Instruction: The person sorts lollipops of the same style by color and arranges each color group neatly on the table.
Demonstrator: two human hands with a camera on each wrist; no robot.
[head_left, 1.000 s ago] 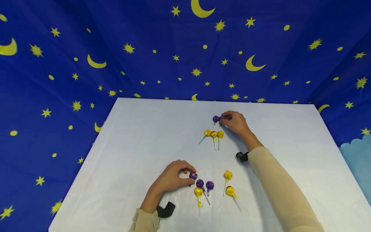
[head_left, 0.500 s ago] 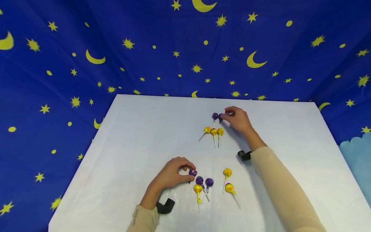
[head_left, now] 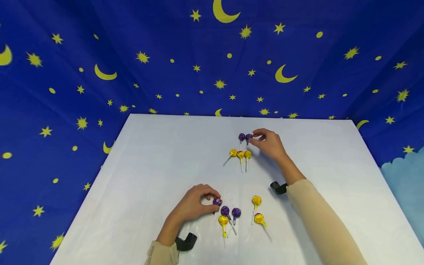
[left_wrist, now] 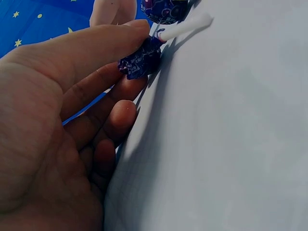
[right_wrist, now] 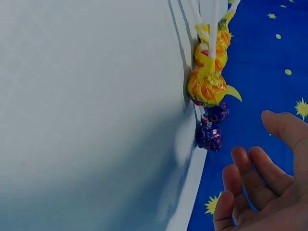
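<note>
in the head view, the left hand (head_left: 195, 203) pinches a purple lollipop (head_left: 216, 201) near the worktop (head_left: 155, 162); the right hand (head_left: 271, 144) is just beside a far lollipop (head_left: 248, 137). left wrist: same pinch. right wrist: right hand spread, apart from the far lollipop.

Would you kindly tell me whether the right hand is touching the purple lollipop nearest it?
Apart: the right wrist view shows blue backdrop between the right hand and that purple lollipop.

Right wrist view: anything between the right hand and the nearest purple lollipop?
Nothing; the right wrist view shows only blue backdrop through the gap between right hand and purple lollipop.
</note>
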